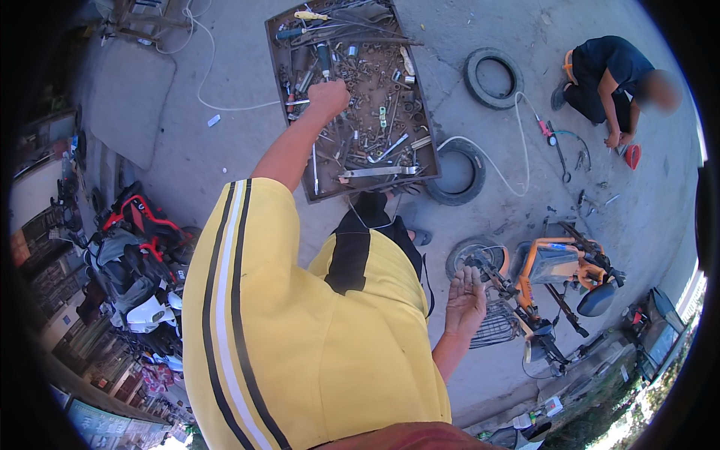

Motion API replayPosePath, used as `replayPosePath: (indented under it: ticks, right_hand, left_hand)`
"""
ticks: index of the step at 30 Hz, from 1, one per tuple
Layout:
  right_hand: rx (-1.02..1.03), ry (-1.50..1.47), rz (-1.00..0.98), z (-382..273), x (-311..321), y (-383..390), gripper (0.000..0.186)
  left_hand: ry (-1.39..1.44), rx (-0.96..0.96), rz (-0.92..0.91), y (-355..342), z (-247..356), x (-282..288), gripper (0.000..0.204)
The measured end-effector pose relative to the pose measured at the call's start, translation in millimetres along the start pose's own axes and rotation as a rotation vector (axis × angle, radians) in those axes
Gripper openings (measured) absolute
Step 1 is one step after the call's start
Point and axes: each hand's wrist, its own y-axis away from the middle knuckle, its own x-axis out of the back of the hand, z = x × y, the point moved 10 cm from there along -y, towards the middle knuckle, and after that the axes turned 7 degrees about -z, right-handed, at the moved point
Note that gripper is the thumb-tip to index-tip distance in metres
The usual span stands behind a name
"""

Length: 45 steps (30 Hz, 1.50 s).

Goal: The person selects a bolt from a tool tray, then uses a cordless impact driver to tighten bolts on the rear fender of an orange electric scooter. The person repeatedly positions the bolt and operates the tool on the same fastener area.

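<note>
My left hand (327, 97) reaches into a rusty metal tray (306, 189) of mixed tools, its fingers closed at the lower end of a green-and-black-handled tool (323, 56); what exactly they grip is unclear. A metal bar (296, 103) lies just left of that hand. Around it are sockets, wrenches (382, 156), pliers, a yellow-handled screwdriver (309, 15) and small fittings. My right hand (465, 300) is out to the lower right, palm up with loosely curled fingers and nothing visible in it, beside an orange scooter (547, 270) with a black wire basket (491, 322).
Two loose tyres (507, 94) and a pale hose (495, 172) lie on the concrete right of the tray. A crouching person (611, 75) works near a red funnel (632, 156) and an inflator gauge (551, 139). Parked scooters (142, 255) line the left; loose tools (589, 202) lie at right.
</note>
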Motion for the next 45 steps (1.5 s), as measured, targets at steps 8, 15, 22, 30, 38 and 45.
replayPosePath:
  ticks: [8, 15, 22, 30, 38, 45]
  right_hand:
    - [-0.053, -0.036, 0.019, 14.4, 5.8, 3.9, 0.041]
    - [-0.056, -0.060, -0.085, 14.2, -2.6, 2.2, 0.022]
    - [-0.062, -0.059, -0.003, 15.9, 9.9, 13.6, 0.019]
    - [-0.052, -0.053, -0.028, 16.8, 2.3, 14.4, 0.021]
    - [-0.027, -0.062, -0.024, 20.2, 6.0, 12.2, 0.025]
    - [-0.053, 0.026, -0.050, 16.7, -10.3, 11.1, 0.028]
  left_hand:
    - [0.190, 0.151, -0.043, -8.1, -4.2, -21.8, 0.051]
    - [0.328, -0.100, -0.191, -5.6, 50.5, -51.9, 0.057]
    - [0.464, 0.125, -0.037, 23.5, 26.6, -27.4, 0.061]
    - [0.355, 0.075, -0.038, -9.5, 12.0, -19.4, 0.054]
    - [0.223, -0.040, -0.073, 7.1, 10.1, -40.9, 0.026]
    - [0.448, -0.031, 0.224, -26.0, 8.5, 7.1, 0.024]
